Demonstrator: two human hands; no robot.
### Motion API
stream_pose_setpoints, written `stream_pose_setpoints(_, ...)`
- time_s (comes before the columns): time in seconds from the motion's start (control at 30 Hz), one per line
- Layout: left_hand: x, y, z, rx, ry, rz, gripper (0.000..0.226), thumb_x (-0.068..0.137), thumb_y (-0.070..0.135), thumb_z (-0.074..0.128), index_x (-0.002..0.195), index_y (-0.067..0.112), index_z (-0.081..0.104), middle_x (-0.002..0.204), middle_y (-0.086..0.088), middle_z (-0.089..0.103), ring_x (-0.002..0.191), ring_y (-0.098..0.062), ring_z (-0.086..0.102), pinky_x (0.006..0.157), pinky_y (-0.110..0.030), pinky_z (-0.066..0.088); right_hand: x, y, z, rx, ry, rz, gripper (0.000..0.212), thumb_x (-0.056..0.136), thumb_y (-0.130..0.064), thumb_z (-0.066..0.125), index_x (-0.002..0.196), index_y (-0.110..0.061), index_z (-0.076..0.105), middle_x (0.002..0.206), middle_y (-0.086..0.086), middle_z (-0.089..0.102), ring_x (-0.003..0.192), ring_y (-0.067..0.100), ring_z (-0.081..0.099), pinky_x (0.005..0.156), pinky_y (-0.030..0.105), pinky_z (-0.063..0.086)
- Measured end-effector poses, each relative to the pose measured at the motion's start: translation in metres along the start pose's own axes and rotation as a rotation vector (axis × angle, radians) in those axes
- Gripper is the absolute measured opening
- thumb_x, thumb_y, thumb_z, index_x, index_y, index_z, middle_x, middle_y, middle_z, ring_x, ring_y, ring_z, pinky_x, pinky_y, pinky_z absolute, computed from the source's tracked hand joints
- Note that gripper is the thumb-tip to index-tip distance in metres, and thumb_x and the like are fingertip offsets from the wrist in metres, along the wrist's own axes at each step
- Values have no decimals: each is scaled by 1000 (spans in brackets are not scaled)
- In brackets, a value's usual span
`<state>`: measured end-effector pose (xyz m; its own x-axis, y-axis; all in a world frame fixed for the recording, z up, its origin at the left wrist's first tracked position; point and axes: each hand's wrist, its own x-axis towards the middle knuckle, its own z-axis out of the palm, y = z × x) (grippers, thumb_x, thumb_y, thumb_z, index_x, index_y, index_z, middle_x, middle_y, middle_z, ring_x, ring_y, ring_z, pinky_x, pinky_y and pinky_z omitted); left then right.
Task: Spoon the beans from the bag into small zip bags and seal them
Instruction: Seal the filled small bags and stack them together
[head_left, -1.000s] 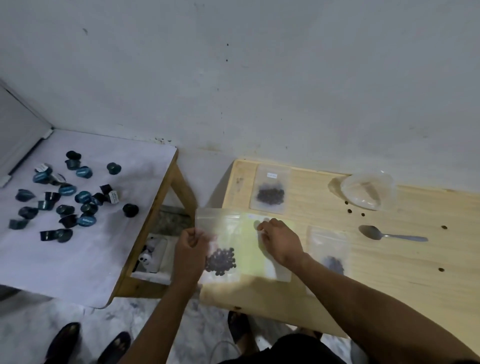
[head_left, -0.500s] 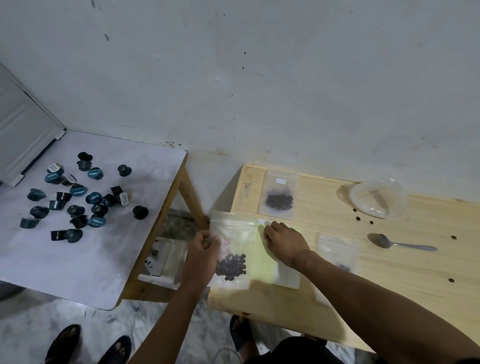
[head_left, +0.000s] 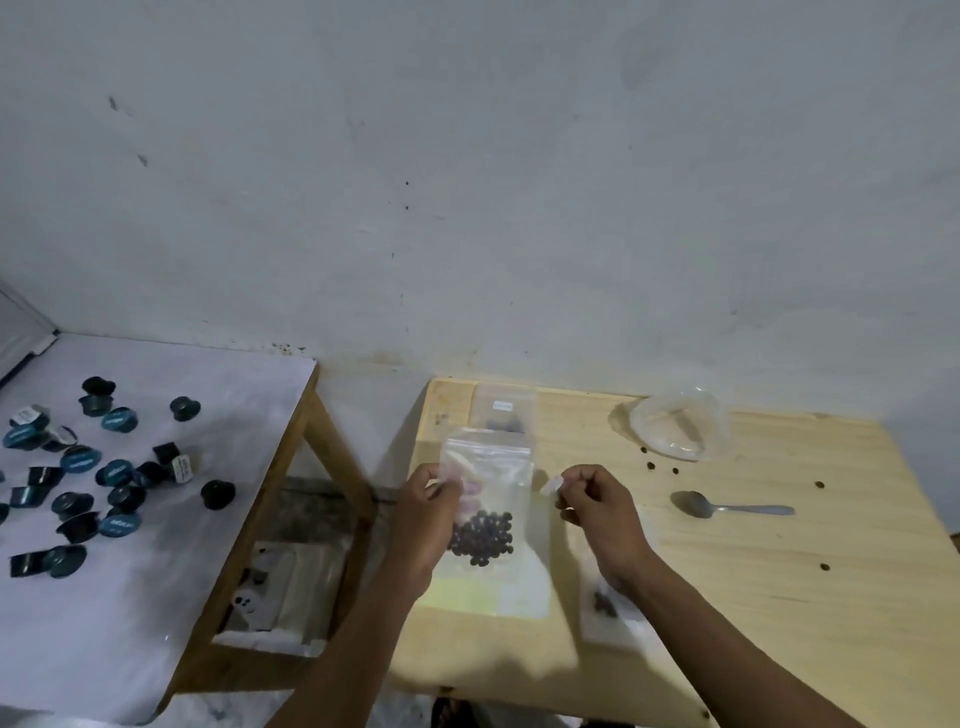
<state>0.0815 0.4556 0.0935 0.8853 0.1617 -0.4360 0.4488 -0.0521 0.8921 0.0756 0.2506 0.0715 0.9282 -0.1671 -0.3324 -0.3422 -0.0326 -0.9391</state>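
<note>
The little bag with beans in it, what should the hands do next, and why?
Probably stick the small white piece, likely a label, onto the little bag. The left hand holds that bag up by its left side with beans already inside, while the right hand pinches the piece right beside it.

head view, high, facing down, table (head_left: 727, 597) near

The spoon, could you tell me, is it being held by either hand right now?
No, the spoon lies alone on the wooden table, apart from both hands.
</note>
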Motion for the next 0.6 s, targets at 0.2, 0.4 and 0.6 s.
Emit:
stream_pose_setpoints(0.2,1,20,36,37,-114,77,10,91,16,59,91,18,69,92,-4,75,84,-25,72,69,-33,47,-9,-50,-19,203,7,9,9,93,-2,54,88,-9,58,80,2,59,73,15,57,67,27,46)
stream_pose_setpoints(0.4,0,35,55,46,-111,144,11,94,14,58,95,16,70,90,2,74,84,-14,71,60,-12,46,-8,-65,-31,383,-7,44,16,91,-3,52,79,-13,53,84,3,62,80,19,57,68,32,42)
stream_pose_setpoints(0.6,-1,36,57,61,-87,160,14,94,12,56,95,15,70,88,1,74,83,-17,71,61,-15,49,-11,-64,-36,411,-34,31,17,90,5,54,94,-11,50,84,13,54,76,20,63,67,31,44)
